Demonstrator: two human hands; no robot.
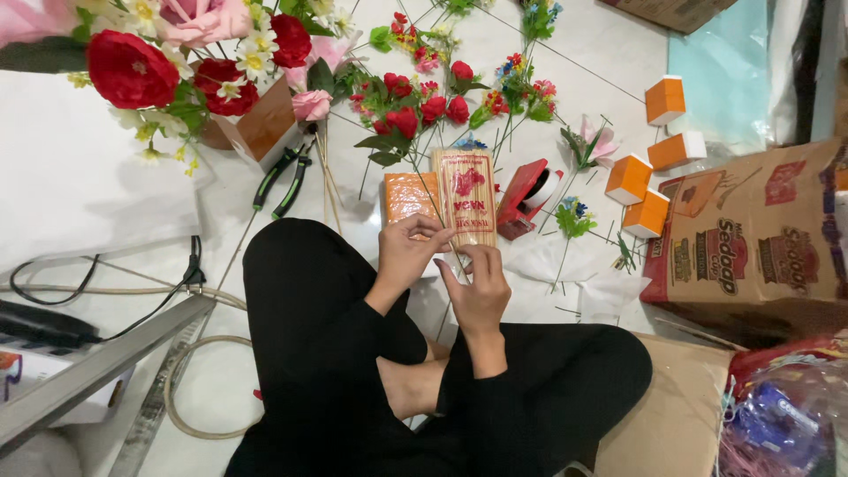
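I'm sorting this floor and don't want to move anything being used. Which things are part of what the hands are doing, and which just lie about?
In hand:
left hand and right hand, both on a thin stem
packet of sticks beside them

Lying about:
pliers
red tape dispenser
orange boxes
loose red flowers
printed carton
cables

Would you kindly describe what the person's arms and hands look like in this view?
Both arms are covered in long black sleeves reaching the wrists. The left hand and right hand are bare, with no gloves; no rings, watch or bracelets are visible.
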